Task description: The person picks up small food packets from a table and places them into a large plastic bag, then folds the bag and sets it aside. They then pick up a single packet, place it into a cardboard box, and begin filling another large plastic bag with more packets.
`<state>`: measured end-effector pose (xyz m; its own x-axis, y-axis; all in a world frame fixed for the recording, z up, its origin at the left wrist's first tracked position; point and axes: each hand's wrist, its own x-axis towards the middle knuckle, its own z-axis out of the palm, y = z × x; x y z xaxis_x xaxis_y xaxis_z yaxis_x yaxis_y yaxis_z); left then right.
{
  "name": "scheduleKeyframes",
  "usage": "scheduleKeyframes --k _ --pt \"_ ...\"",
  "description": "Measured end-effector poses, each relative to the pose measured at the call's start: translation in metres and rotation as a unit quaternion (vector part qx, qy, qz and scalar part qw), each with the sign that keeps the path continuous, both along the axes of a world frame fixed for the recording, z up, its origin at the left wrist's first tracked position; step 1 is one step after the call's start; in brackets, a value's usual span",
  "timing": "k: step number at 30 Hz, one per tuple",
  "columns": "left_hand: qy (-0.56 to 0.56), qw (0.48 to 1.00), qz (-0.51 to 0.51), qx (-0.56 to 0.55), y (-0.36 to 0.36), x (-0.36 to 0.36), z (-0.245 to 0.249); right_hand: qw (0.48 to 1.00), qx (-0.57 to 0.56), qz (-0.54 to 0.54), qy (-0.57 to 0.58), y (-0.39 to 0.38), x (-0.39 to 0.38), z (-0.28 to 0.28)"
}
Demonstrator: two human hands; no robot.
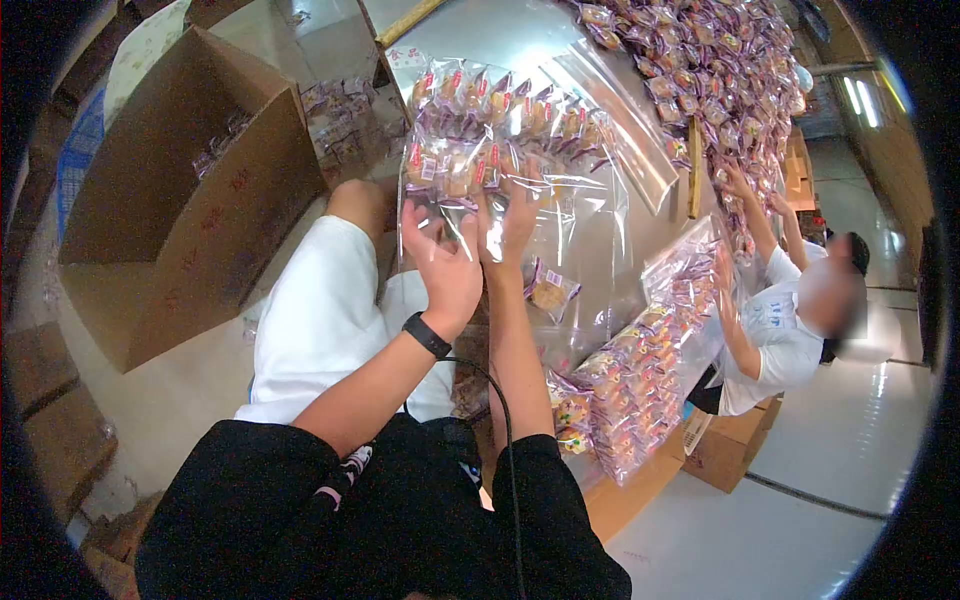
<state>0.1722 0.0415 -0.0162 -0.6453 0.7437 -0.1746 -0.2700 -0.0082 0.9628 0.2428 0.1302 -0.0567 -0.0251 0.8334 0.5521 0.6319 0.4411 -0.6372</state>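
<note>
A clear plastic bag (585,215) lies on the table before me, with rows of individually wrapped cakes (460,170) at its far end. My left hand (443,262), with a black band on the wrist, has curled fingers around the bag's near edge, under shiny film. Beside it, my right hand (508,222) reaches up to the nearer row, fingers bent against the wrapped cakes; their tips are partly hidden by packets and glare. One loose wrapped cake (550,291) rests right of my right forearm.
An open cardboard box (190,225) stands at left with a few packets inside. A filled bag of cakes (640,375) lies at right. Flat plastic bags (625,130) and a large packet heap (715,75) are farther back. A co-worker (770,335) reaches in from the right.
</note>
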Motion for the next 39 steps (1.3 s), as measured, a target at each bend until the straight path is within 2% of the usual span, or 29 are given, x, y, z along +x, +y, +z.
scheduleKeyframes --k 2,3,6,7,10,11,14,15,18,19,22,25,29,32,33,36,39 --pt "0.086 0.996 0.012 0.015 0.008 0.002 -0.015 0.999 0.035 0.022 -0.01 0.001 -0.004 0.009" --pt "0.089 0.996 -0.009 0.016 0.007 0.002 -0.023 0.995 0.065 0.052 0.045 -0.006 -0.008 0.01" --pt "0.008 0.995 0.017 0.102 0.015 -0.004 -0.004 0.994 0.062 0.032 -0.085 -0.008 -0.004 0.017" --pt "-0.01 0.994 0.029 0.106 0.014 -0.004 0.007 0.994 0.061 0.036 -0.082 -0.009 -0.003 0.02" --pt "0.05 0.998 -0.015 0.042 0.013 -0.007 -0.005 0.996 0.056 0.006 -0.062 0.0 -0.002 0.007" --pt "0.14 0.99 0.006 0.018 0.014 -0.007 -0.01 0.992 0.097 0.017 -0.073 0.003 0.001 0.007" --pt "0.011 0.998 0.035 0.056 0.024 -0.009 -0.009 0.994 0.099 0.019 -0.038 -0.007 -0.008 0.021" --pt "-0.015 0.995 0.045 0.087 0.028 -0.008 -0.006 0.995 0.072 0.035 -0.067 -0.01 -0.006 0.019" --pt "-0.009 0.998 0.041 0.044 0.036 -0.011 -0.001 0.991 0.027 0.005 -0.131 -0.007 -0.004 0.012" --pt "-0.024 0.998 0.029 0.052 0.04 -0.01 -0.003 0.991 0.029 -0.007 -0.128 -0.006 -0.007 0.011" --pt "-0.017 0.993 0.076 0.085 0.048 -0.006 0.0 0.989 0.06 -0.018 -0.136 0.0 -0.008 -0.001" --pt "-0.095 0.98 0.061 0.162 0.045 -0.002 0.017 0.986 0.073 -0.021 -0.149 -0.002 -0.006 0.001" --pt "0.109 0.977 0.061 0.176 0.052 -0.004 0.011 0.978 0.079 -0.039 -0.189 0.005 -0.006 -0.008" --pt "0.059 0.989 0.086 0.107 0.056 -0.006 0.004 0.967 0.074 -0.051 -0.239 0.003 -0.005 0.0" --pt "0.017 0.99 0.069 0.119 0.057 -0.007 0.002 0.975 0.051 -0.048 -0.21 -0.002 -0.007 0.003" --pt "-0.098 0.987 0.077 0.098 0.063 -0.003 -0.001 0.985 0.087 -0.018 -0.149 0.002 -0.003 -0.005" --pt "-0.126 0.985 0.086 0.077 0.063 -0.002 0.003 0.982 0.039 -0.047 -0.177 -0.002 -0.007 0.002"
